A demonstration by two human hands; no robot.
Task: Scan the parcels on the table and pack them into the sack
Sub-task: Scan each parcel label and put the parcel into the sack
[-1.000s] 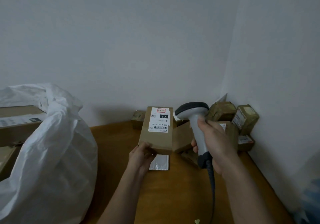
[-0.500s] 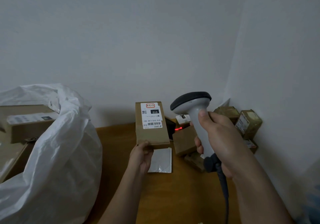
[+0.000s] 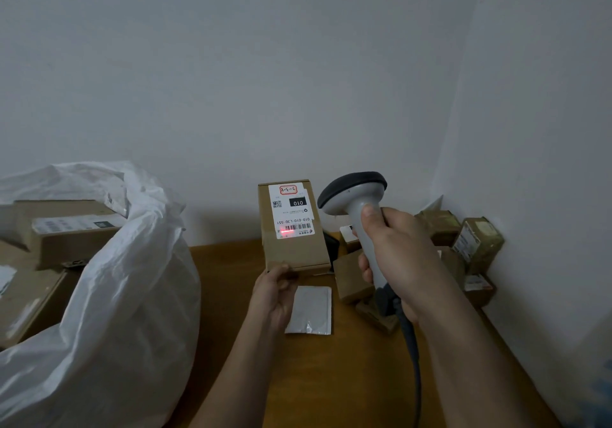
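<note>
Dim, flat, bluish indoor light, source not visible. Soft shadow behind crumpled white plastic sack (image 3: 109, 295). Red scanner line glows on white paper shipping label (image 3: 292, 210). Wide-angle bending at edges; bottom-right corner blurred; slight softness overall.

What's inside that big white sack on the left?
Through the open mouth of the white sack, one brown box with a white label shows near the top. The sack's cloth covers everything lower, so any further contents cannot be seen.

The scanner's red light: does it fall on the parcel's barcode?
Yes, a red line from the scanner glows across the barcode on the held parcel.
</note>
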